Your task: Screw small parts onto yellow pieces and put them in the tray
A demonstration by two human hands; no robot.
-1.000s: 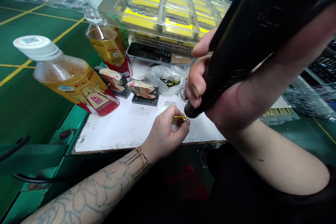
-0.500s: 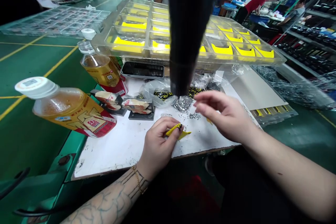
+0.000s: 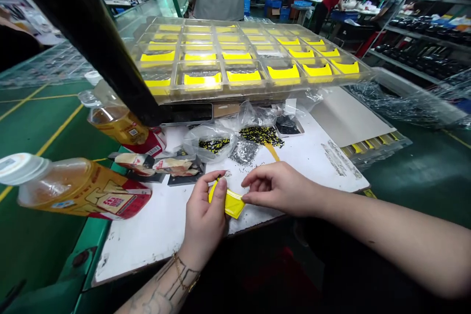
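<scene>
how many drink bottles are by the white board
2. One plastic drink bottle is at the board's left edge; the other plastic drink bottle is farther back by the clear tray, partly behind a black tool. More could be hidden.

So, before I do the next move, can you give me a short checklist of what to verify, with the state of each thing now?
1. Yellow piece in hand: ok. The left hand grips it and the right hand touches its corner.
2. Loose black granules: not ok. Specks lie scattered on the white board near the hands.
3. Capped drink bottle: ok. Its cap is on and it stands apart from both hands.
4. Clear tray: cannot tell if it is stable; its support is hidden.
5. Dark cylindrical tool: cannot tell if it is switched off; neither hand holds it.
</scene>
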